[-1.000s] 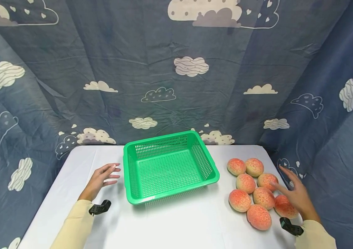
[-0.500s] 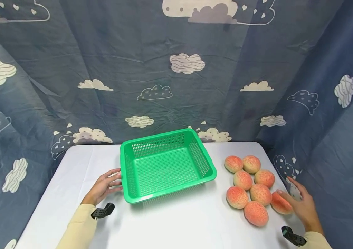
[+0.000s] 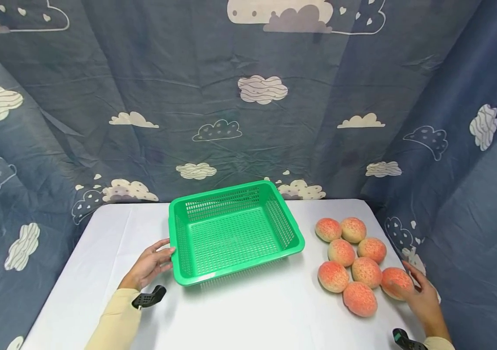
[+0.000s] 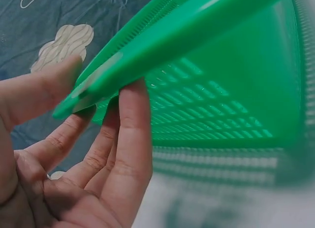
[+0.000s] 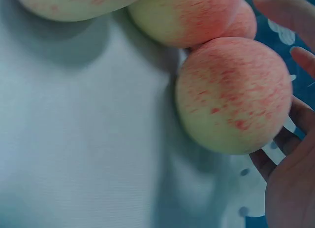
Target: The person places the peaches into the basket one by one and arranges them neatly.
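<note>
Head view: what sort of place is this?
Probably a staged recording booth: cloud-print curtain behind and at both sides of a white table, with a basket and peaches set on it.

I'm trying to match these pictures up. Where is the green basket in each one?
Head: the green basket sits just below the centre, the left hand at its left side.
Left wrist: it spans the top and right, its rim between thumb and fingers.
Right wrist: not in it.
Shared landmark: the blue cloud-patterned cloth, behind things in all three views.

No readable text, no labels, no numbers
</note>
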Tool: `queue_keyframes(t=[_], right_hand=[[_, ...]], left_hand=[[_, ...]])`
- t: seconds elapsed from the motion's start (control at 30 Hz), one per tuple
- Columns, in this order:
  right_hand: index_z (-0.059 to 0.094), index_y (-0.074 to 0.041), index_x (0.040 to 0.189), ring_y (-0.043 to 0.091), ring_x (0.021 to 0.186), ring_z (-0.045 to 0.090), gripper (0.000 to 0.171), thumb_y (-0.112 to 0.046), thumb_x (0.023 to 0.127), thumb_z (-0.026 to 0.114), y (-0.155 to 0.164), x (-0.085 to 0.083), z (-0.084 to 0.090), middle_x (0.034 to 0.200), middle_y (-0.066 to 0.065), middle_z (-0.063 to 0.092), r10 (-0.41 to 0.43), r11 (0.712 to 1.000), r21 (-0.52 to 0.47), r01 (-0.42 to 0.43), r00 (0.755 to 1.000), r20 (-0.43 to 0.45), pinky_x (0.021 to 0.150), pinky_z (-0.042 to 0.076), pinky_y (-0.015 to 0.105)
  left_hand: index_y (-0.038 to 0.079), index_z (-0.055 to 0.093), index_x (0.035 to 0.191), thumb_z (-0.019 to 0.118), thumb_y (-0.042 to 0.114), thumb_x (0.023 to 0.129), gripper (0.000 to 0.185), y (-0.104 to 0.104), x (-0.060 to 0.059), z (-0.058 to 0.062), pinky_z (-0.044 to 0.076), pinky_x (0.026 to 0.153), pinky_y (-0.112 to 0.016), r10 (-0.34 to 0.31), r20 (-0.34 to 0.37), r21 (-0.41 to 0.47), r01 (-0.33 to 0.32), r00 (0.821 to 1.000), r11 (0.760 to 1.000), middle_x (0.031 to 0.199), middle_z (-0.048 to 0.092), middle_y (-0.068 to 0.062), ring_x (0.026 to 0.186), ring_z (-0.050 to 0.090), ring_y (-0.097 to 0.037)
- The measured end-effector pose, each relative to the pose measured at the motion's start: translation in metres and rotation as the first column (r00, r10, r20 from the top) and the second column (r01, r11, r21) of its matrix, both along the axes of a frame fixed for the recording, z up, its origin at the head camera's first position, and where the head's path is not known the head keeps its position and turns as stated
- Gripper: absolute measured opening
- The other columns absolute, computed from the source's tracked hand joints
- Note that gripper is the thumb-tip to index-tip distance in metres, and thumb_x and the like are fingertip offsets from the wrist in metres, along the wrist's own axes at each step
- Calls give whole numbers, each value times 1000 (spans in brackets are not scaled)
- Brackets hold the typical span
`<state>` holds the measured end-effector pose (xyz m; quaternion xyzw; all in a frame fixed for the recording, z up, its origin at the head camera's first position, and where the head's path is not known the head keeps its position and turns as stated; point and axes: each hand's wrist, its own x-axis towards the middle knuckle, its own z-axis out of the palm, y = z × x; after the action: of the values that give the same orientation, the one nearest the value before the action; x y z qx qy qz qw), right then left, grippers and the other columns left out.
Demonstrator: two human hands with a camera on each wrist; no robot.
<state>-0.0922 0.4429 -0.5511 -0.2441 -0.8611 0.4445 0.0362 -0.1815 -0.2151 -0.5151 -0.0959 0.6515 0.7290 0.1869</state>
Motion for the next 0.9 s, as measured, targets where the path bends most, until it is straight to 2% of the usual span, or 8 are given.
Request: queue_keyframes(t=[0.07,0.13,0.17,0.27,0.3,0.4,0.7,0.9], right_hand=[[21,-15,154,25,138,27,88,-36,87,73,-1,1,-5,155,19,25,-6,1000,-1,7,1000,26,98,37,21],[21,-17,154,22,134,31,89,-38,85,74,-3,2,-9,154,19,27,-10,1000,-8,10,999,36,92,36,14],[22,-16,154,21,135,31,89,-37,85,74,-4,2,-11,154,19,28,-14,1000,-8,14,999,38,94,36,12],[23,-17,154,26,141,25,88,-32,85,76,-8,2,-13,156,18,23,-58,997,-53,59,998,28,112,30,31],[23,-16,154,29,142,23,87,-31,85,75,-8,2,-14,156,18,23,-73,995,-64,74,997,18,114,27,41],[24,-14,154,34,143,20,84,-26,87,74,-9,-1,-17,157,18,21,-110,991,-79,110,994,-4,115,22,51],[18,-19,155,43,141,21,95,-20,81,77,-9,-4,-27,156,21,21,-157,984,-79,157,988,10,110,21,62],[14,-15,155,47,140,20,100,-16,78,78,-10,-5,-30,155,24,20,-145,989,-32,146,989,17,109,21,65]], left_hand=[[-6,20,148,58,11,97,65,0,1,-2,55,83,-31,9,8,-7,-9,1000,1000,99,65,2,89,65,-9],[-5,21,148,58,11,96,66,1,2,-2,55,82,-31,23,19,-20,-22,1000,1000,100,64,1,89,64,-9],[-5,22,148,58,11,96,65,1,2,-3,55,82,-31,28,22,-24,-28,999,999,101,64,1,90,64,-9],[-5,23,148,58,11,97,64,1,1,-3,55,81,-30,39,20,-17,-38,999,999,102,63,0,90,63,-9],[-5,23,147,58,11,96,64,2,1,-3,55,80,-29,40,18,-11,-40,999,999,101,63,1,89,63,-9],[-5,22,148,57,10,97,63,2,-1,-3,55,79,-28,41,20,7,-41,999,999,98,64,2,88,63,-8],[-4,19,149,55,7,97,63,5,-1,-5,55,78,-26,59,36,62,-61,998,996,93,65,6,87,64,-6],[-5,23,148,58,8,96,64,3,0,-6,55,77,-26,71,36,65,-74,997,995,94,68,5,86,65,-7]])
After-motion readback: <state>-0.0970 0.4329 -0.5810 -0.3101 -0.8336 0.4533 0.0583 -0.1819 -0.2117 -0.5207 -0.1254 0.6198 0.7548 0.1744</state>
